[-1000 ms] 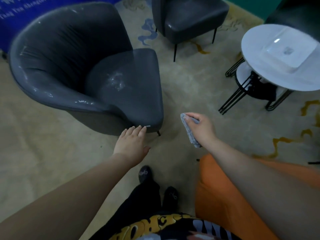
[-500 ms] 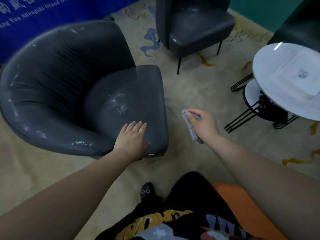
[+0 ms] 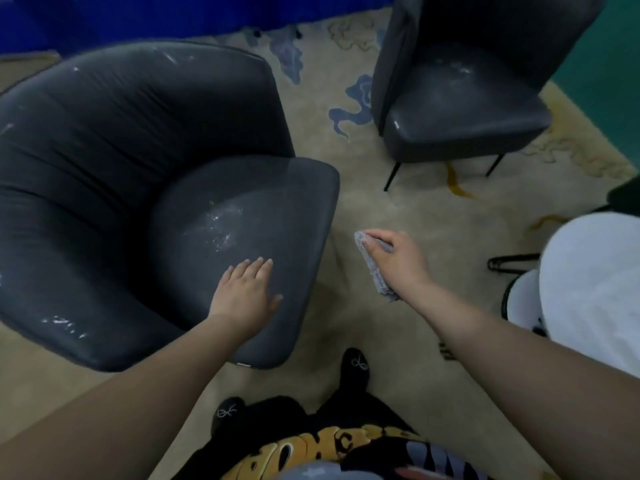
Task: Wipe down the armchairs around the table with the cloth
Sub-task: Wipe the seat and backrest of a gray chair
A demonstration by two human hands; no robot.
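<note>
A grey, nubbly cloth (image 3: 375, 268), folded, hangs pinched in the right hand (image 3: 398, 261) over the carpet (image 3: 415, 209). The left hand (image 3: 244, 296), fingers straight and together, rests on the dark grey armchair (image 3: 145, 188) seat, smudged white.

Beige carpet (image 3: 398, 202) with blue cloud shapes and yellow swirls. Blue banner (image 3: 138, 15) along the far edge, green wall (image 3: 620, 64) at the right. White round tabletop (image 3: 595, 289) on black wire legs at the right edge.
</note>
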